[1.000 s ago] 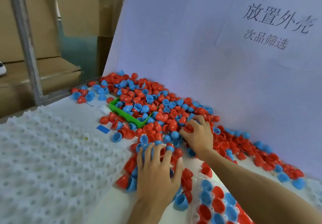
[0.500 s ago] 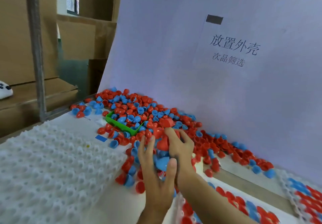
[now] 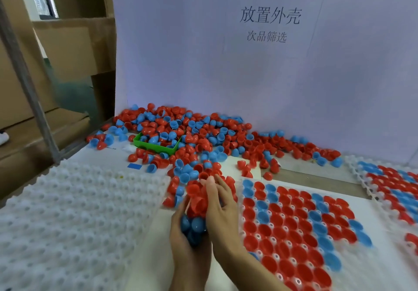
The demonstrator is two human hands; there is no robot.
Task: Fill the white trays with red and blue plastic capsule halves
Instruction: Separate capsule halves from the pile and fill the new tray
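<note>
My left hand [image 3: 181, 243] and my right hand [image 3: 222, 209] are cupped together, low in the middle of the view. Between them they hold a heap of red and blue capsule halves [image 3: 196, 202]: red ones on top, blue ones lower down in the left palm. The hands sit between an empty white dimpled tray [image 3: 67, 211] on the left and a white tray [image 3: 375, 268] on the right, most of it filled with red and blue halves. A large loose pile of capsule halves [image 3: 199, 132] lies beyond the hands against the back board.
A small green bin [image 3: 156, 147] with halves in it sits in the pile. A third, filled tray [image 3: 352, 162] lies at far right. A white board with printed characters [image 3: 269, 16] stands behind. Cardboard boxes [image 3: 74, 46] and a metal post [image 3: 27, 82] are at left.
Both hands raked halves out of the pile, closed together around a heap and drew it back toward me. The view swung right, and the filled trays came into sight.
</note>
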